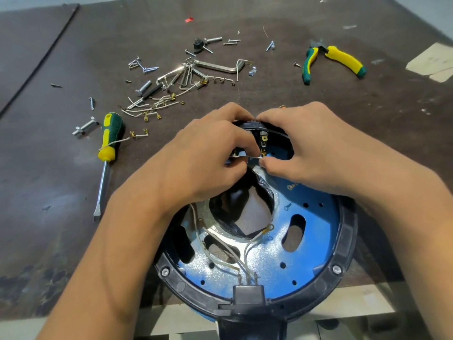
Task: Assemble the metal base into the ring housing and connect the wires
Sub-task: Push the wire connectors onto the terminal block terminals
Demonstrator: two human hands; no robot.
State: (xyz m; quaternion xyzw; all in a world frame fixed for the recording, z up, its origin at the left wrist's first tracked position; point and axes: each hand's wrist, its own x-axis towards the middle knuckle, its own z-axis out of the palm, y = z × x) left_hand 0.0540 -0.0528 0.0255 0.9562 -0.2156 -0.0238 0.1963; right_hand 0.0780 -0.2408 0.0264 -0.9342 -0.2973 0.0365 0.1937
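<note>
Thin white wire [241, 156] at far rim of black ring housing [343, 244], pinched between left hand [206, 153] grip and right hand [304, 148] grip, both pressed together.

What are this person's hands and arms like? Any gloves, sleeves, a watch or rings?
Both are bare. The left hand and the right hand wear no gloves, and no rings show on the fingers in view. Both forearms are uncovered as far as the picture's lower edge: no sleeves, watch, bracelet or wristband. The fingernails that show look short and unpainted. No markings or bandages are visible.
</note>
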